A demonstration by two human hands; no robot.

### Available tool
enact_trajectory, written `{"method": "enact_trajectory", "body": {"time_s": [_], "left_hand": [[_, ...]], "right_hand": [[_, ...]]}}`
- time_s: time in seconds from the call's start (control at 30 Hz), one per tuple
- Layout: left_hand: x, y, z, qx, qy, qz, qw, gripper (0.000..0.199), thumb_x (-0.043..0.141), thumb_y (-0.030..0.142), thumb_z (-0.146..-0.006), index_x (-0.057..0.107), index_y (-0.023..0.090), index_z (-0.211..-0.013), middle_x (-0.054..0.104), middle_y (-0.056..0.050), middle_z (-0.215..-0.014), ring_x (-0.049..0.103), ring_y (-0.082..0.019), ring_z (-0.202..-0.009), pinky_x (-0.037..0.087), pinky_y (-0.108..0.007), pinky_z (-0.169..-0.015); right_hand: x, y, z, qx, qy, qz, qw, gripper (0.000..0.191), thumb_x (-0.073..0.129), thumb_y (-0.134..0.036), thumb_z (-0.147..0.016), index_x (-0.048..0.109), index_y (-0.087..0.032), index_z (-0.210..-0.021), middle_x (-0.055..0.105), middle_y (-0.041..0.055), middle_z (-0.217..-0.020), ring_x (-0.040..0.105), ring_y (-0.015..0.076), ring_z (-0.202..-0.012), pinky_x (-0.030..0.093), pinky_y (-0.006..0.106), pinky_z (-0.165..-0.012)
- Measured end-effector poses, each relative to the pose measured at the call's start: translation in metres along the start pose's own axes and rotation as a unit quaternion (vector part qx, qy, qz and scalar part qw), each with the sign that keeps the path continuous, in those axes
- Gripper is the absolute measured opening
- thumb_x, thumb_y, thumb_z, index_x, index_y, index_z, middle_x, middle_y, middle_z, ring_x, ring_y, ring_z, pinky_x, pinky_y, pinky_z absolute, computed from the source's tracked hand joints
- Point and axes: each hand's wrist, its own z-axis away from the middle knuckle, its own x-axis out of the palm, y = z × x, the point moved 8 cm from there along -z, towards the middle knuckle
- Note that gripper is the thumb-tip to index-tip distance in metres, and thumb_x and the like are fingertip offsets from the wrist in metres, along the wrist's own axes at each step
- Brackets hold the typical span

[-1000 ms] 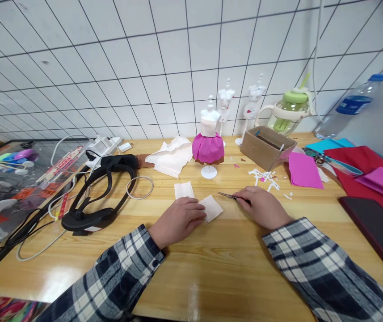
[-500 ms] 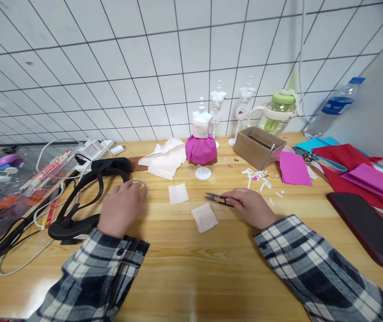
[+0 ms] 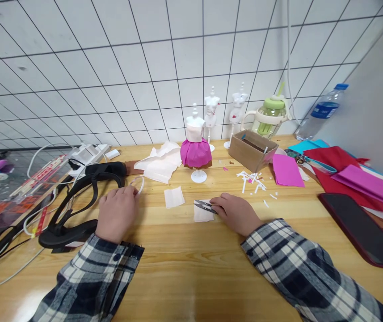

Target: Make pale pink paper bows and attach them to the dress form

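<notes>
Small black thread snips (image 3: 204, 205) are gripped in my right hand (image 3: 236, 213), their blades parted and pointing left over a pale square of fabric (image 3: 204, 216). On the left, my left hand (image 3: 116, 212) is closed with its fingertips on a thin whitish ring (image 3: 140, 184), which looks like a narrow roll of tape. Another pale square (image 3: 174, 197) lies flat between the hands. Beyond it stands a mini dress form (image 3: 196, 129) with a pale top and a gathered magenta skirt (image 3: 196, 152).
A black headset strap frame (image 3: 67, 232) lies with cables by my left hand. Behind are crumpled pale fabric (image 3: 161, 163), two white dress forms (image 3: 211, 112), a cardboard box (image 3: 250, 154) and a green-lidded cup (image 3: 271, 116). White scraps (image 3: 251, 180), coloured fabric and a phone (image 3: 359, 230) lie right.
My right hand has brought the snips left and down, over the nearer pale square, which now lies straighter. My left hand has lifted the ring's edge slightly. The view has shifted a little.
</notes>
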Motion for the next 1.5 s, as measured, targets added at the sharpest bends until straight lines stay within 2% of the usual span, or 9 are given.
{"method": "enact_trajectory", "body": {"time_s": [0.07, 0.13, 0.2, 0.3, 0.37, 0.5, 0.67, 1.03, 1.5], "left_hand": [[-0.006, 0.018, 0.004, 0.005, 0.02, 0.153, 0.988, 0.022, 0.04, 0.034, -0.094, 0.055, 0.018, -0.094, 0.068, -0.009, -0.085, 0.063, -0.027, -0.086, 0.044, -0.039, -0.076], [-0.008, 0.051, 0.016, 0.057, 0.009, 0.319, 0.946, 0.019, 0.041, 0.036, -0.095, 0.052, 0.02, -0.093, 0.068, -0.004, -0.086, 0.063, -0.02, -0.08, 0.045, -0.031, -0.075], [-0.006, 0.085, 0.033, 0.099, -0.019, 0.424, 0.9, 0.017, 0.04, 0.035, -0.097, 0.049, 0.021, -0.093, 0.065, 0.0, -0.079, 0.062, -0.015, -0.073, 0.046, -0.027, -0.07], [-0.001, 0.125, 0.056, 0.151, -0.051, 0.475, 0.866, 0.012, 0.041, 0.03, -0.097, 0.047, 0.022, -0.092, 0.064, 0.0, -0.076, 0.061, -0.014, -0.07, 0.046, -0.026, -0.067], [0.002, 0.137, 0.064, 0.168, -0.06, 0.48, 0.859, 0.01, 0.041, 0.028, -0.096, 0.048, 0.022, -0.092, 0.064, -0.001, -0.079, 0.061, -0.014, -0.07, 0.046, -0.027, -0.066], [0.003, 0.137, 0.065, 0.182, -0.046, 0.455, 0.871, 0.008, 0.043, 0.026, -0.095, 0.05, 0.021, -0.096, 0.064, -0.002, -0.081, 0.061, -0.016, -0.073, 0.047, -0.028, -0.066], [0.003, 0.142, 0.066, 0.265, -0.057, 0.42, 0.866, 0.013, 0.047, 0.021, -0.092, 0.052, 0.019, -0.103, 0.066, -0.006, -0.091, 0.061, -0.018, -0.082, 0.05, -0.031, -0.074], [0.006, 0.145, 0.066, 0.339, -0.066, 0.382, 0.857, 0.021, 0.04, 0.018, -0.095, 0.055, 0.019, -0.11, 0.066, -0.007, -0.099, 0.06, -0.019, -0.094, 0.046, -0.038, -0.093], [0.004, 0.145, 0.066, 0.347, -0.07, 0.386, 0.852, 0.025, 0.04, 0.015, -0.094, 0.057, 0.02, -0.111, 0.069, -0.006, -0.103, 0.063, -0.019, -0.093, 0.049, -0.031, -0.082]], "right_hand": [[-0.01, -0.002, 0.001, -0.013, 0.043, -0.016, 0.999, 0.03, 0.043, -0.035, -0.098, 0.066, -0.022, -0.112, 0.065, 0.0077, -0.095, 0.062, 0.0209, -0.09, 0.047, 0.032, -0.075], [-0.023, -0.01, 0.006, -0.041, 0.104, -0.044, 0.993, 0.032, 0.045, -0.037, -0.097, 0.063, -0.02, -0.116, 0.066, 0.009, -0.097, 0.06, 0.0226, -0.093, 0.048, 0.035, -0.08], [-0.036, -0.023, 0.013, -0.07, 0.157, -0.101, 0.98, 0.034, 0.048, -0.037, -0.095, 0.058, -0.019, -0.122, 0.067, 0.009, -0.099, 0.06, 0.0226, -0.093, 0.048, 0.038, -0.083], [-0.047, -0.04, 0.023, -0.08, 0.202, -0.206, 0.954, 0.039, 0.052, -0.035, -0.093, 0.049, -0.021, -0.129, 0.067, 0.0084, -0.11, 0.06, 0.0224, -0.099, 0.05, 0.039, -0.088], [-0.048, -0.05, 0.028, -0.08, 0.217, -0.248, 0.941, 0.041, 0.058, -0.035, -0.09, 0.049, -0.023, -0.128, 0.065, 0.0081, -0.117, 0.057, 0.0235, -0.108, 0.048, 0.041, -0.094], [-0.042, -0.057, 0.03, -0.075, 0.214, -0.268, 0.936, 0.034, 0.061, -0.033, -0.088, 0.055, -0.024, -0.12, 0.068, 0.0067, -0.111, 0.058, 0.0238, -0.105, 0.051, 0.041, -0.091], [-0.035, -0.053, 0.029, -0.077, 0.182, -0.236, 0.952, 0.021, 0.062, -0.025, -0.087, 0.063, -0.024, -0.108, 0.07, 0.006, -0.096, 0.06, 0.0234, -0.093, 0.053, 0.039, -0.081], [-0.032, -0.048, 0.028, -0.095, 0.173, -0.224, 0.954, 0.037, 0.068, -0.027, -0.083, 0.056, -0.024, -0.117, 0.069, 0.006, -0.107, 0.06, 0.0245, -0.098, 0.052, 0.041, -0.085], [-0.03, -0.052, 0.028, -0.117, 0.153, -0.216, 0.957, 0.012, 0.065, -0.023, -0.085, 0.06, -0.025, -0.096, 0.07, 0.0034, -0.095, 0.06, 0.0221, -0.093, 0.052, 0.038, -0.081]]}}
